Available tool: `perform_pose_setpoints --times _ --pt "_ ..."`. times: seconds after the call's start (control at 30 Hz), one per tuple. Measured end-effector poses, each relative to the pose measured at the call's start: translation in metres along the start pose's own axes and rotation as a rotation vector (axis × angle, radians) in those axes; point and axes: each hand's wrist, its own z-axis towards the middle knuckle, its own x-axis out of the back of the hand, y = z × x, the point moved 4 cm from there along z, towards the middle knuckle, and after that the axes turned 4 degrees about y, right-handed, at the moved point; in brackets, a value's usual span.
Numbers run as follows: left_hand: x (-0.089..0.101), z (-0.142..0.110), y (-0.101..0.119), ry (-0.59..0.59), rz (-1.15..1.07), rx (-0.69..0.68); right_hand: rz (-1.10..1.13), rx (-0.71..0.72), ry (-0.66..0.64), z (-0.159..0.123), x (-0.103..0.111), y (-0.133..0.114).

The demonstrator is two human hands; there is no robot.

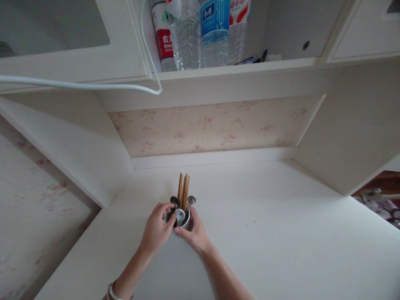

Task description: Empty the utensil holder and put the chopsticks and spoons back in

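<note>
A small round cup (186,225) stands on the white surface with several wooden chopsticks (183,189) upright in it. Two metal spoons, a dark one (175,201) on the left and a shiny one (191,200) on the right, lean out at its rim. A white spoon (180,216) is at the front of the cup. My left hand (158,225) is curled in from the left, its thumb against the white spoon and its fingertips by the dark spoon. Closed around the cup's right side is my right hand (194,234), thumb in front.
The white tabletop (265,233) runs between side panels, with floral wallpaper (203,127) behind. Overhead, an open cabinet shelf (250,68) holds several plastic bottles (215,37). A white cable (93,86) hangs across the left cabinet door. Some clutter (379,204) shows at far right.
</note>
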Motion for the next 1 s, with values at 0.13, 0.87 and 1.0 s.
perform_pose_setpoints --times 0.13,0.87,1.0 --pt "-0.006 -0.01 -0.014 0.013 -0.291 0.222 -0.042 0.036 -0.036 -0.001 -0.004 -0.002" --pt "-0.066 -0.038 -0.038 -0.408 -0.419 0.472 -0.808 -0.045 0.491 0.07 0.194 -0.039" --pt "-0.07 -0.038 -0.037 -0.493 -0.341 0.407 -0.837 -0.076 0.592 0.078 0.236 -0.05"
